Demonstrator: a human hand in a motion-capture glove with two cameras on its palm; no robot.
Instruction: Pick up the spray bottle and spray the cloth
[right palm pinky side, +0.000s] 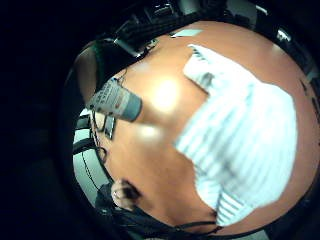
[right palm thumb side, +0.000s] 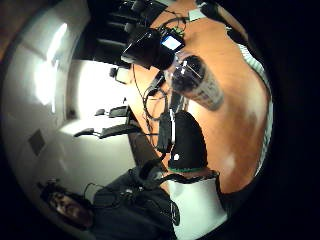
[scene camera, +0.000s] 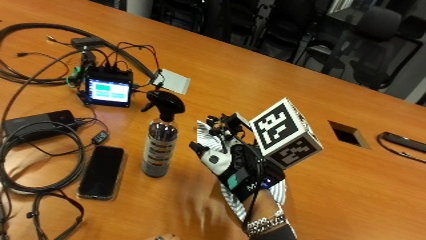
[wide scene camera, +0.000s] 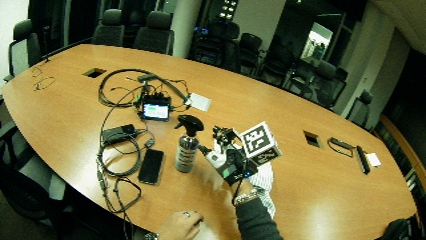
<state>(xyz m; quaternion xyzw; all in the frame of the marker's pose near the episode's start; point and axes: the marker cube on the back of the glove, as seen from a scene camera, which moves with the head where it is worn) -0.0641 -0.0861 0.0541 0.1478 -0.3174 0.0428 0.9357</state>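
Filling the whole outside view — table (scene camera: 333, 75): a big orange-brown wooden top, running corner to corner.
Cloth (scene camera: 229, 197): white with thin stripes, lying flat on the table at lower centre, mostly hidden under the gloved hand; in the little-finger palm view it spreads wide across the wood (right palm pinky side: 240, 140).
Right hand (scene camera: 229, 160): black glove, hovering just above the cloth at lower centre, fingers straight and spread, reaching toward the bottle, gripping nothing; a small gap still shows between fingertips and bottle.
Spray bottle (scene camera: 160, 140): standing upright on the table, centre-left, just left of the hand; clear body with a printed label, black trigger head on top. It looms close in the thumb-side palm view (right palm thumb side: 197, 80) and sits beside the cloth in the other (right palm pinky side: 116, 101).
Phone (scene camera: 102, 172): dark, lying flat, lower left, near the bottle's base.
Small screen (scene camera: 108, 92): lit green and white, upper left, with cables plugged in along its top.
Black box (scene camera: 36, 122): at the left edge, with a cable looping round in front of it.
White card (scene camera: 171, 80): flat on the wood, right of the screen, above the bottle's head.
Bare hand (wide scene camera: 178, 226): resting at the table's near edge, bottom of the wide view.
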